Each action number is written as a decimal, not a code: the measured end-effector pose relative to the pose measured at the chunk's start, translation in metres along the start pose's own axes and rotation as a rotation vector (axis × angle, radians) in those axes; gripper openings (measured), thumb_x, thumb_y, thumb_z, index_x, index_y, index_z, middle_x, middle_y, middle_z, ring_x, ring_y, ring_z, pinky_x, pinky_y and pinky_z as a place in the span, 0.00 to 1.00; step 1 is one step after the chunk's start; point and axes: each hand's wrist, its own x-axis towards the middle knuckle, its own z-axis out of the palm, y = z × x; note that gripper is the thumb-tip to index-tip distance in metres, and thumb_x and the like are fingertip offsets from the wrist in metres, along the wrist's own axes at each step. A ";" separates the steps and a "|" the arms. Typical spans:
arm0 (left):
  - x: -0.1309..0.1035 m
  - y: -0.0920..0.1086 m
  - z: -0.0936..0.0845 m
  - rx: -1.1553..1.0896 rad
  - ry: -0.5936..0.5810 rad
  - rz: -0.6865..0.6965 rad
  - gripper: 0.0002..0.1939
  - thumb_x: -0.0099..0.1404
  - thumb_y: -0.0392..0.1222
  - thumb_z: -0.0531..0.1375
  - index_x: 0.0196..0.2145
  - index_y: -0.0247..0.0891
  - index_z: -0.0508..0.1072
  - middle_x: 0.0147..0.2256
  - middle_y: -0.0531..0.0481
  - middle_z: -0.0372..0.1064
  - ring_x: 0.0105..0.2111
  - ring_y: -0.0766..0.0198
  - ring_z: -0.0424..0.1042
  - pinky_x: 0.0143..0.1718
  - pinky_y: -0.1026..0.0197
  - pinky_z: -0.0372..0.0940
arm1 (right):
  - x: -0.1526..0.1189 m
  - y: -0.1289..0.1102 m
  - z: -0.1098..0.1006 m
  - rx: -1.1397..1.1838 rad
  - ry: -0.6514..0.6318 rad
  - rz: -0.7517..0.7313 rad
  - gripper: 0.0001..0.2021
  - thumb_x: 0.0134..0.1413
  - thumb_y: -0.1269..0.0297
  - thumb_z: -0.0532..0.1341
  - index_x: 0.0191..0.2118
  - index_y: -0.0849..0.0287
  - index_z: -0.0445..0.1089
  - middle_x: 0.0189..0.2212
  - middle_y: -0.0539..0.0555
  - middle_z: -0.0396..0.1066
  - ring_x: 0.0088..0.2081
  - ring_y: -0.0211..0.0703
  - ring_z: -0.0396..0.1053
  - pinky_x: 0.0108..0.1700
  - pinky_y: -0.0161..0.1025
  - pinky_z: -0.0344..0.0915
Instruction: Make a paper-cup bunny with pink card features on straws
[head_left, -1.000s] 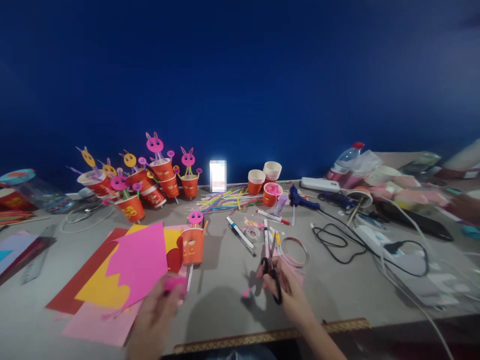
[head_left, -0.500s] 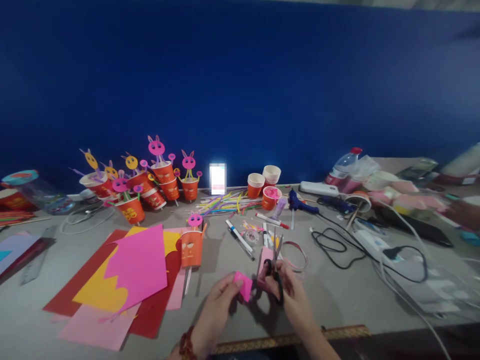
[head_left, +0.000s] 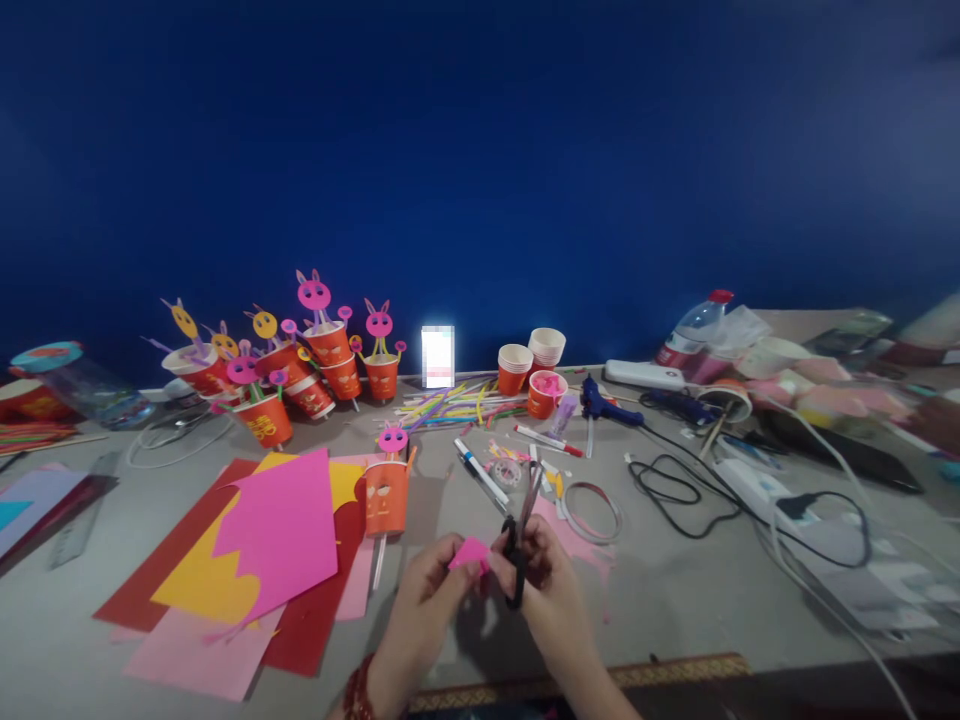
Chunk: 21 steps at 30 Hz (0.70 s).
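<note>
Near the front of the table, my left hand [head_left: 426, 600] pinches a small piece of bright pink paper [head_left: 471, 553]. My right hand [head_left: 551, 595] is closed around the black handles of a pair of scissors [head_left: 513, 560], blades pointing up and away from me. Its fingertips come close to the pink paper's right edge; whether they touch it I cannot tell. Behind the scissors lies a light pink paper scrap [head_left: 574, 535]. To the left stands an orange paper cup [head_left: 386, 500] with a pink paper face on top.
Coloured paper sheets [head_left: 289, 530] overlap at left. Several decorated cups [head_left: 326, 345] stand at the back left. Pipe cleaners [head_left: 450, 405], stacked cups [head_left: 515, 368], markers [head_left: 480, 475] and a tape roll [head_left: 592, 512] lie behind my hands. A blue glue gun [head_left: 604, 405] and cables [head_left: 682, 490] occupy the right.
My right hand has moved left with the scissors, closer to my left hand. My left hand has shifted slightly left and up, and the pink paper has turned in its grip.
</note>
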 end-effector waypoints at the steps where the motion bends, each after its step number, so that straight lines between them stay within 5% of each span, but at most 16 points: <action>1: 0.001 0.000 -0.002 -0.002 0.037 0.010 0.12 0.64 0.48 0.63 0.28 0.37 0.76 0.28 0.51 0.72 0.33 0.62 0.69 0.38 0.64 0.63 | -0.002 0.000 -0.001 0.008 -0.016 0.003 0.20 0.45 0.48 0.71 0.31 0.55 0.63 0.24 0.47 0.66 0.25 0.38 0.63 0.28 0.33 0.63; 8: 0.009 -0.003 -0.003 -0.078 0.172 0.066 0.11 0.65 0.49 0.62 0.34 0.39 0.77 0.31 0.51 0.72 0.34 0.62 0.68 0.39 0.64 0.64 | -0.028 0.031 -0.006 0.121 -0.386 0.123 0.28 0.50 0.32 0.61 0.33 0.55 0.60 0.22 0.45 0.61 0.18 0.31 0.52 0.20 0.30 0.55; 21: 0.006 0.014 0.002 0.047 0.082 0.076 0.12 0.67 0.48 0.59 0.35 0.37 0.77 0.33 0.49 0.73 0.36 0.60 0.70 0.41 0.62 0.64 | -0.024 0.027 -0.009 0.115 -0.434 0.135 0.28 0.47 0.32 0.63 0.31 0.55 0.57 0.21 0.42 0.57 0.16 0.28 0.49 0.17 0.27 0.52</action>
